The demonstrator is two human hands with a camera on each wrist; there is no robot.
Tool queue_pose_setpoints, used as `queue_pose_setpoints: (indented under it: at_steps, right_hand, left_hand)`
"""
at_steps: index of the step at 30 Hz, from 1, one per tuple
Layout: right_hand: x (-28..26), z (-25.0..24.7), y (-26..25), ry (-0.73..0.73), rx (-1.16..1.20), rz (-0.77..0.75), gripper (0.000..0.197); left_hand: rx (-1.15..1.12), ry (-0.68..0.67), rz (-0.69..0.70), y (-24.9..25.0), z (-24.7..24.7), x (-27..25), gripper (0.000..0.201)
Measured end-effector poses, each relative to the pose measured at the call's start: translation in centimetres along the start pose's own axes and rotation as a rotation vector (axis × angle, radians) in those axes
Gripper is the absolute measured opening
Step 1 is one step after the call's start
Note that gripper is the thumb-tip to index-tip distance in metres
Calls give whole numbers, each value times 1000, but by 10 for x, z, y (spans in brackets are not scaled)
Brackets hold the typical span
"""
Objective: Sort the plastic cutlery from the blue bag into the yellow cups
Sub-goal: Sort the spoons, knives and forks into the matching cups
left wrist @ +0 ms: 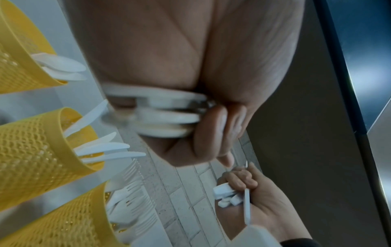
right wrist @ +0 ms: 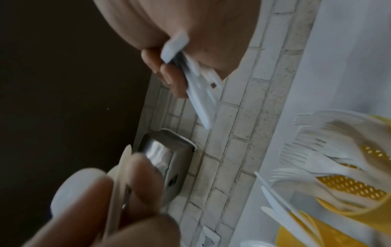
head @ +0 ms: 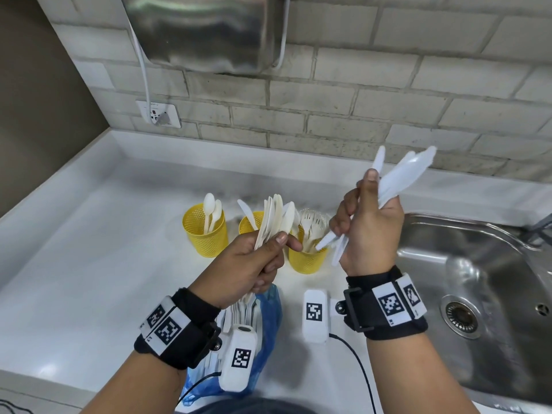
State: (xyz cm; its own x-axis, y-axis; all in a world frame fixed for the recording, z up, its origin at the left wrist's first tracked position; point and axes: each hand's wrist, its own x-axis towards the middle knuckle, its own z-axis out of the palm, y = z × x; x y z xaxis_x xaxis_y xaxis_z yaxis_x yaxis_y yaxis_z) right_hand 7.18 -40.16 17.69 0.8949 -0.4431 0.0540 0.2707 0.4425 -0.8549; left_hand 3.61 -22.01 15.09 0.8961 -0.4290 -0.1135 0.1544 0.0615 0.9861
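The left hand point(head: 251, 264) is gripping a fanned bunch of cream spoons point(head: 276, 218), fingers and thumb curled tight round the handles, bowls pointing toward 12 o'clock above the cups. The right hand point(head: 369, 225) is clutching a bunch of white knives point(head: 403, 174) in a closed fist, blades slanting up toward 1 o'clock and handle ends poking out below toward 7 o'clock. Three yellow cups are standing in a row on the counter point(head: 104, 234) beyond the hands: the left cup point(head: 204, 234) is holding a few spoons, the middle cup point(head: 249, 225) a few knives and sitting partly hidden behind the left hand, and the right cup point(head: 307, 259) is packed with forks point(head: 312, 227). The blue bag point(head: 268, 333) is lying on the counter at 6 o'clock from the cups, under the left wrist, with more white cutlery showing in its mouth. A steel sink point(head: 478, 279) is sitting at 3 o'clock from the cups.
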Motion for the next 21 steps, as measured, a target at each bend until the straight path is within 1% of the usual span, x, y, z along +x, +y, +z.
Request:
queue_pose_setpoints:
  at_steps: [3, 6, 8, 9, 12, 15, 16, 17, 19, 20, 21]
  right_hand:
    - [-9, 2, 7, -160, -132, 11, 29]
    - [-19, 5, 9, -319, -280, 32, 18]
    - [-22, 7, 10, -398, -347, 43, 14]
    - [-22, 8, 11, -432, -357, 52, 15]
    - [-20, 6, 14, -528, -446, 25, 27]
    - [-19, 5, 14, -558, -503, 9, 32]
    - [-19, 5, 15, -552, -502, 3, 32]
    - [-20, 6, 14, -547, -495, -4, 31]
    - [-21, 7, 13, -518, -472, -2, 29]
    - [-20, 8, 13, -482, -452, 2, 28]
    - [-19, 8, 12, -434, -434, -1, 27]
  left_hand:
    - [-2, 8, 10, 0, -1, 0, 34]
    - [0, 14, 19, 0, -2, 0, 34]
    - [1, 23, 21, 1, -3, 0, 33]
    - [3, 27, 22, 1, -3, -1, 33]
    - [18, 29, 21, 3, -2, -1, 31]
    - [64, 18, 23, 5, 0, -2, 48]
    - [65, 15, 22, 5, 0, -2, 50]
    - [66, 13, 23, 5, 0, -2, 48]
    - [60, 27, 21, 3, -2, -1, 38]
    - [53, 31, 22, 3, -3, -1, 32]
    - [54, 34, 23, 3, -4, -1, 33]
